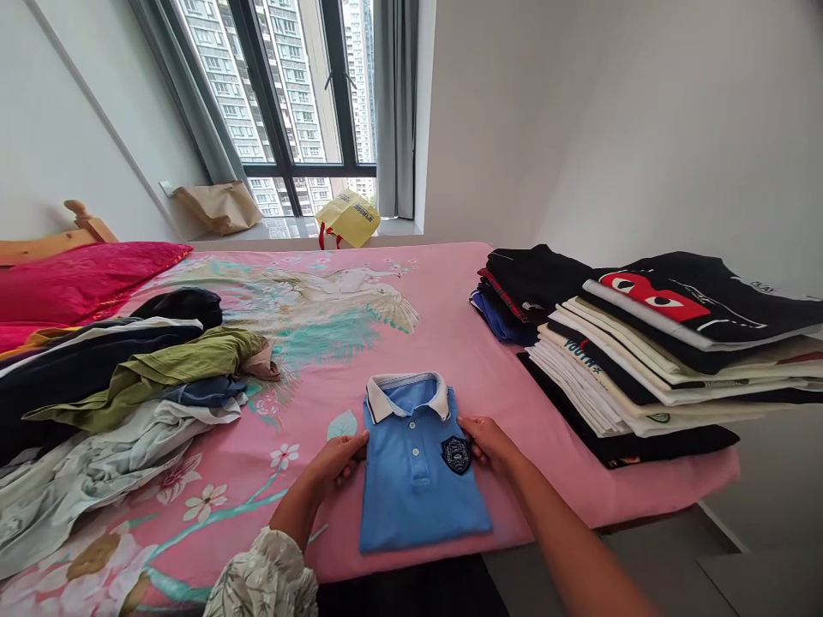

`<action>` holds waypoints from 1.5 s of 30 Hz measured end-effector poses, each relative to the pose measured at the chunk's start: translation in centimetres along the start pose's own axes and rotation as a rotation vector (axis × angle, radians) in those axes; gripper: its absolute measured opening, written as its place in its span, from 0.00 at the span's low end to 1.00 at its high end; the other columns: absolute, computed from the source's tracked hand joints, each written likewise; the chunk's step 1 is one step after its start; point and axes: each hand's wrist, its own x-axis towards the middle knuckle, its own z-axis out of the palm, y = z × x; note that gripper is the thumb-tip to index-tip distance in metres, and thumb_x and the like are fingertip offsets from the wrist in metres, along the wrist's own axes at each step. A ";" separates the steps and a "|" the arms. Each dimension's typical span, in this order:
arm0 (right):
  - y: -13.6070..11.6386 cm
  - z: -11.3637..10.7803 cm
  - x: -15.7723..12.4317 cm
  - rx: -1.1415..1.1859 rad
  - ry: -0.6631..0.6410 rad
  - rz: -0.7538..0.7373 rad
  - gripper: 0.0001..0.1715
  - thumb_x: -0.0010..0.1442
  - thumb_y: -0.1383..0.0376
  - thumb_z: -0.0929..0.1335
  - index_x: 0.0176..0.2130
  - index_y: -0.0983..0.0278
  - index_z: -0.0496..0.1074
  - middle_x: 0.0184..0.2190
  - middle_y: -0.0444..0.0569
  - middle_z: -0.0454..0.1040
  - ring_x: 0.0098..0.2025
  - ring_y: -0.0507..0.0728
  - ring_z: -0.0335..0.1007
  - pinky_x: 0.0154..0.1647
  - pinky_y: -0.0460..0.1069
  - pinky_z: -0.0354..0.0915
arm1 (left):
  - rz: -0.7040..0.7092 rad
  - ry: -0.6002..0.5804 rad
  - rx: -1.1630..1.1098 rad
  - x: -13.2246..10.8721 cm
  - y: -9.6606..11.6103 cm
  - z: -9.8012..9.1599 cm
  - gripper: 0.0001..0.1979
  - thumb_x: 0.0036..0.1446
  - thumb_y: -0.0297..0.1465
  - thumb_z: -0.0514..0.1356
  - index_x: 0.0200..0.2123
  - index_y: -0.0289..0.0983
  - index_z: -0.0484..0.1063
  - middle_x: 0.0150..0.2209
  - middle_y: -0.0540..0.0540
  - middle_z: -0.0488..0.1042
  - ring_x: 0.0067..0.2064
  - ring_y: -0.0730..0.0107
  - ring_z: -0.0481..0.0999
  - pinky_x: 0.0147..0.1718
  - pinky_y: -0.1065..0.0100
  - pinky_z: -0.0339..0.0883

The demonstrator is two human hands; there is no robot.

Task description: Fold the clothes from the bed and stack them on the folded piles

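Observation:
A blue polo shirt [392, 480] with a white collar and a dark crest badge lies folded into a neat rectangle, front up, near the bed's close edge. Its collar points away from me. My left hand [339, 458] pinches the shirt's left side just below the collar. On the opposite side, my right hand [485, 439] grips the edge beside the badge, thumb on top and fingers curled beneath. The shirt's underside and most of my fingertips are hidden.
Loose, crumpled clothes [154, 377] are heaped on the left of the pink bedspread [443, 317]. Tall stacks of folded shirts [617, 377] stand on the right. A red pillow [83, 274] lies at far left; a paper bag [219, 206] and yellow bag [351, 218] are by the window.

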 end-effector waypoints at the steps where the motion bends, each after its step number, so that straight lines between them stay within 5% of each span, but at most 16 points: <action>1: 0.0 0.1 0.1 0.003 0.006 0.005 0.20 0.54 0.51 0.65 0.22 0.61 0.55 0.10 0.34 0.51 0.10 0.45 0.44 0.10 0.42 0.39 | 0.000 0.000 -0.012 0.0 0.0 0.0 0.27 0.37 0.56 0.62 0.22 0.37 0.65 0.12 0.58 0.56 0.13 0.83 0.47 0.13 0.74 0.35; 11: 1.2 0.7 0.3 0.062 0.085 -0.107 0.19 0.55 0.53 0.64 0.24 0.60 0.53 0.14 0.34 0.54 0.10 0.44 0.46 0.09 0.42 0.41 | 0.071 0.275 -0.065 0.5 -1.3 1.8 0.23 0.34 0.50 0.64 0.22 0.39 0.61 0.11 0.59 0.56 0.13 0.81 0.52 0.13 0.75 0.39; 18: 1.0 0.3 0.0 0.098 0.022 -0.105 0.20 0.52 0.51 0.66 0.24 0.60 0.53 0.14 0.33 0.54 0.10 0.44 0.44 0.09 0.43 0.38 | 0.051 0.244 -0.042 0.1 -0.4 1.7 0.20 0.41 0.49 0.60 0.18 0.40 0.59 0.08 0.58 0.54 0.10 0.81 0.47 0.11 0.74 0.36; 25: 0.9 0.7 -0.1 0.116 0.073 -0.140 0.19 0.52 0.52 0.65 0.25 0.60 0.53 0.13 0.33 0.52 0.11 0.45 0.43 0.10 0.43 0.38 | 0.120 0.429 -0.070 1.1 -1.3 2.2 0.18 0.43 0.49 0.58 0.21 0.40 0.60 0.08 0.58 0.55 0.11 0.79 0.51 0.11 0.74 0.41; 35: 0.4 0.3 -0.6 0.120 0.005 -0.069 0.22 0.50 0.50 0.68 0.26 0.60 0.53 0.12 0.31 0.48 0.11 0.44 0.40 0.11 0.43 0.36 | 0.144 0.377 -0.033 1.2 -1.9 2.2 0.21 0.43 0.51 0.58 0.19 0.40 0.60 0.09 0.58 0.55 0.11 0.79 0.52 0.11 0.74 0.42; 42: 1.2 -0.7 -2.5 0.060 -0.101 -0.009 0.18 0.50 0.54 0.67 0.24 0.61 0.55 0.11 0.34 0.52 0.10 0.44 0.42 0.11 0.42 0.35 | 0.121 0.145 0.001 -1.3 -2.2 1.1 0.27 0.39 0.56 0.58 0.24 0.36 0.69 0.15 0.54 0.66 0.11 0.81 0.52 0.10 0.73 0.38; 45: 1.9 -0.5 -3.2 0.041 -0.099 -0.013 0.18 0.49 0.55 0.67 0.23 0.60 0.54 0.11 0.33 0.51 0.10 0.44 0.41 0.11 0.43 0.34 | 0.133 0.132 -0.004 -1.9 -2.7 1.3 0.25 0.37 0.54 0.61 0.24 0.36 0.68 0.14 0.55 0.64 0.11 0.82 0.52 0.10 0.74 0.37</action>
